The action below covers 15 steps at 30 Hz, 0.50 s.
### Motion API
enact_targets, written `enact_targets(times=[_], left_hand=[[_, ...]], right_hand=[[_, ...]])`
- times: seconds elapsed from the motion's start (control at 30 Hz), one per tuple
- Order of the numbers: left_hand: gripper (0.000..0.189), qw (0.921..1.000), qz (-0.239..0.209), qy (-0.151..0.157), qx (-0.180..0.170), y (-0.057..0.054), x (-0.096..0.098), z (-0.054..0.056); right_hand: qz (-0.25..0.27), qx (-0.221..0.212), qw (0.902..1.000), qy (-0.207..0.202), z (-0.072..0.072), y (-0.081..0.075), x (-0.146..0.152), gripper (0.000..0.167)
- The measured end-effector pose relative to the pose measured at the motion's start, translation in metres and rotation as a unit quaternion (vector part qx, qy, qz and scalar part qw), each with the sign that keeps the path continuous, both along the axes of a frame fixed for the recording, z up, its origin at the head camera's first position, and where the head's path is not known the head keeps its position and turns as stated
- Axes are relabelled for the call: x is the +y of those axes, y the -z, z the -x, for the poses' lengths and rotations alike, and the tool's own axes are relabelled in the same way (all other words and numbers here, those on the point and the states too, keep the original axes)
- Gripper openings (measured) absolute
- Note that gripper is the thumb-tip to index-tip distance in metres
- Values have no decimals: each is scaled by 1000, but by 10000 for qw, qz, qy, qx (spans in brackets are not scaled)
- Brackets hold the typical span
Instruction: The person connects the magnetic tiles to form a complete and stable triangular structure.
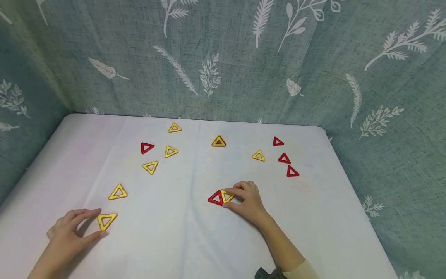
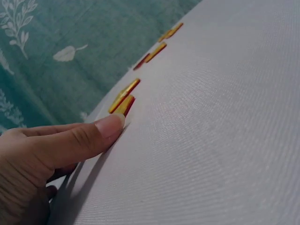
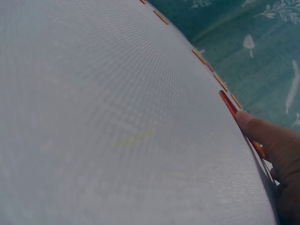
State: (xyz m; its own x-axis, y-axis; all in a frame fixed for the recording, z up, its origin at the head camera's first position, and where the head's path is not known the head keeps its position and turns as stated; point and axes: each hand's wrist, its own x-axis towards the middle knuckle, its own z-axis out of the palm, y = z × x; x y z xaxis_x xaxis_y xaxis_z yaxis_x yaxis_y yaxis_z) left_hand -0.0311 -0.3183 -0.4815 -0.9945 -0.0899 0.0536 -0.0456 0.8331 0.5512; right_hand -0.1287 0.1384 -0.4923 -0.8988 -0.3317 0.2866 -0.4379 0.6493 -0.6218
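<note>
At the table's left front, my left hand [image 1: 71, 228] pinches a yellow triangle tile [image 1: 106, 221] between thumb and finger; the tile has an open middle. The left wrist view shows the thumb [image 2: 86, 139] against the tile's edge. Near the middle, my right hand [image 1: 248, 199] holds another yellow triangle tile [image 1: 228, 196] at two corners. Its left side lies along a red triangle tile [image 1: 216, 198], apparently touching. In the right wrist view the red tile [image 3: 228, 102] reaches out past my thumb, and the fingers are mostly hidden.
Just beyond my left hand lies a yellow triangle [image 1: 118, 192]. Several more yellow triangles [image 1: 150, 167] and a red one [image 1: 146, 147] lie farther back. A darker-centred yellow triangle [image 1: 218, 141] sits at back centre. Red triangles [image 1: 284, 158] lie at right. Patterned green cloth [image 1: 223, 62] surrounds the white table [image 1: 156, 248].
</note>
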Motion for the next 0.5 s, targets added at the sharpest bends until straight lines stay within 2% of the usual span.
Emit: enact_targets(times=[0.3, 0.5], left_hand=[[57, 9999, 79, -121, 29, 3, 6, 3], [55, 9986, -29, 130, 511, 3, 19, 10]], right_hand=[[28, 240, 9997, -72, 0, 0, 0, 39], [28, 97, 9999, -72, 0, -1, 1, 40]])
